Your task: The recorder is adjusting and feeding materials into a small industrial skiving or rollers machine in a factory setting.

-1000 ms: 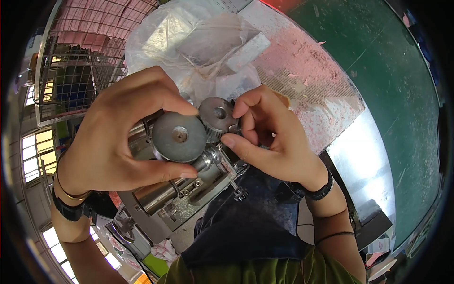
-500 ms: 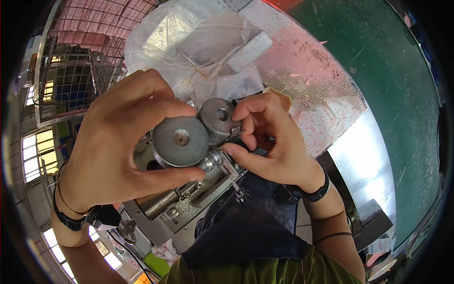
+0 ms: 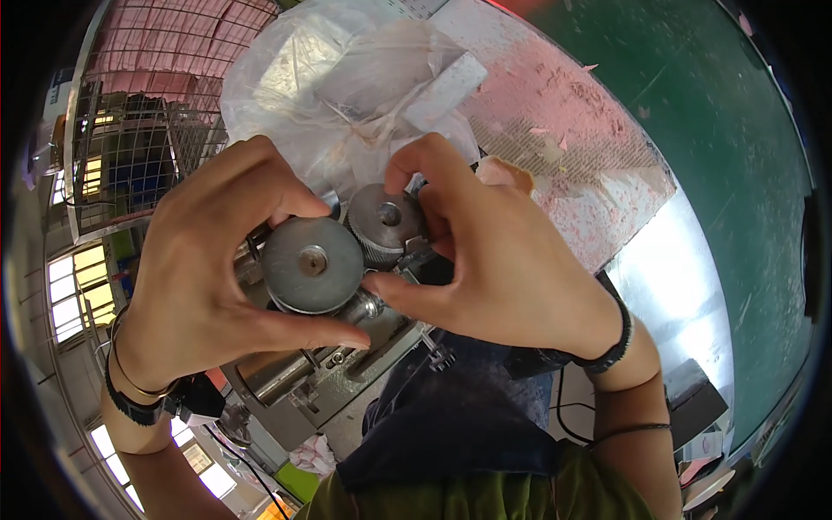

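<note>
Close up, two hands work at a small metal machine, seen from the head camera.
Left hand: the left hand [image 3: 195, 277] curls around the large metal disc [image 3: 312, 264], thumb under its lower edge and fingers over its top, gripping it.
Large metal disc: a flat, grey round wheel with a small hub in its middle, face turned up to the camera, sitting over the machine's left part.
Right hand: the right hand [image 3: 511, 269] pinches the small toothed wheel [image 3: 386, 221], forefinger bent over its top and thumb reaching in below it, closed on it.
Small toothed wheel: grey metal, with a centre hole and fine ridges round its rim; it lies just right of the large disc, the two rims touching or nearly so.
Machine: the metal machine [image 3: 338, 364] lies under both wheels, with a shiny shaft end showing between the thumbs and a grey base running down to the left.
Behind: a crumpled clear plastic bag [image 3: 347, 78] lies beyond the hands on a pink, flaking surface [image 3: 572, 130].
Wrists: dark bands sit on both wrists.
Below: dark cloth [image 3: 451, 425] fills the lower middle.
</note>
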A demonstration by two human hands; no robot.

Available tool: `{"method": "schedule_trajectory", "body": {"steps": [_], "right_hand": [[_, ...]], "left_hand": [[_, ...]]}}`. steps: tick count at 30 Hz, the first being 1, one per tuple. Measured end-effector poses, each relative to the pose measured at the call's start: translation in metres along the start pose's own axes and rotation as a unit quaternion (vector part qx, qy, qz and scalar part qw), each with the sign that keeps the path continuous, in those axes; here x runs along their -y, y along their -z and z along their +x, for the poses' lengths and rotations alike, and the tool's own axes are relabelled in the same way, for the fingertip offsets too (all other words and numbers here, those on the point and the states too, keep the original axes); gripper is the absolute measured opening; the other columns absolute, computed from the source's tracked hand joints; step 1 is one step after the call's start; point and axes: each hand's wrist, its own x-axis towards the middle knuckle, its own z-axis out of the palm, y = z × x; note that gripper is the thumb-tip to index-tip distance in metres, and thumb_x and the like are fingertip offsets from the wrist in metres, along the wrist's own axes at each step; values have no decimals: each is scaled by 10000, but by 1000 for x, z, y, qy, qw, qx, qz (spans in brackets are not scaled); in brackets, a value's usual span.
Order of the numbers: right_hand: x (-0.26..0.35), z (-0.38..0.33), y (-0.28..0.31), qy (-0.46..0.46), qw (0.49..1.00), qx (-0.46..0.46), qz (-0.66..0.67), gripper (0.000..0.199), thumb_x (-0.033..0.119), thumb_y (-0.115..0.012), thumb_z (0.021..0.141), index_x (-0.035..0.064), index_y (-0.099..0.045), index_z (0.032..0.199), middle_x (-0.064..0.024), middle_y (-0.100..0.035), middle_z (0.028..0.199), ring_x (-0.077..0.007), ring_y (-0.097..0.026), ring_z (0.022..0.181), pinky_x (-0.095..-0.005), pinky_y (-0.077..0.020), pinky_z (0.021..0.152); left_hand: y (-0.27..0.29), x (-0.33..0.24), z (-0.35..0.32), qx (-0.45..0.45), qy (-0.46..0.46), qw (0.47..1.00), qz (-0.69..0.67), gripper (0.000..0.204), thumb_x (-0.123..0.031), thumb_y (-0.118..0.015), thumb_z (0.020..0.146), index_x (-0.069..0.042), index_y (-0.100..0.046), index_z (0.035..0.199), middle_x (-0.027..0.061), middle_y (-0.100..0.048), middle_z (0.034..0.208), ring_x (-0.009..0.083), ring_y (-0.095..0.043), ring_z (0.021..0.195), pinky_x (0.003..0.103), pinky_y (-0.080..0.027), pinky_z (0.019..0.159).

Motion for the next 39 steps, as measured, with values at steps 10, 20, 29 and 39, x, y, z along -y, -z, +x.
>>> {"method": "schedule_trajectory", "body": {"steps": [10, 20, 29, 39], "right_hand": [[27, 13, 7, 51, 990, 23, -133, 486, 178, -761, 797, -16, -448, 1113, -161, -712, 804, -422, -690, 759, -503, -513, 688], [18, 5, 14, 3, 998, 48, -31, 381, 91, -687, 783, -43, -476, 1071, -207, -650, 724, -447, -666, 731, -519, -502, 638], [16, 7, 3, 44, 997, -19, -65, 391, 180, -777, 777, 32, -503, 1014, -158, -661, 761, -387, -674, 726, -481, -484, 624], [25, 12, 15, -14, 996, 71, -53, 335, 115, -719, 798, -34, -501, 1005, -214, -667, 795, -440, -681, 808, -519, -521, 710]], "left_hand": [[-2, 0, 0, -6, -3, 1000, 3, 707, -249, -1013, 427, 2, -664, 989, 77, -579, 922, 208, -606, 823, 328, -492, 738], [-3, -2, -1, -7, 8, 1000, -4, 693, -228, -1005, 432, -5, -665, 993, 69, -576, 929, 199, -606, 828, 318, -484, 758], [-2, -1, -1, -5, 4, 1000, -4, 690, -208, -998, 433, -14, -667, 1006, 69, -573, 916, 201, -602, 819, 316, -481, 748], [-2, -4, 0, -7, 1, 1000, 18, 669, -227, -995, 446, -2, -673, 987, 66, -574, 910, 198, -587, 803, 312, -471, 744]]}}
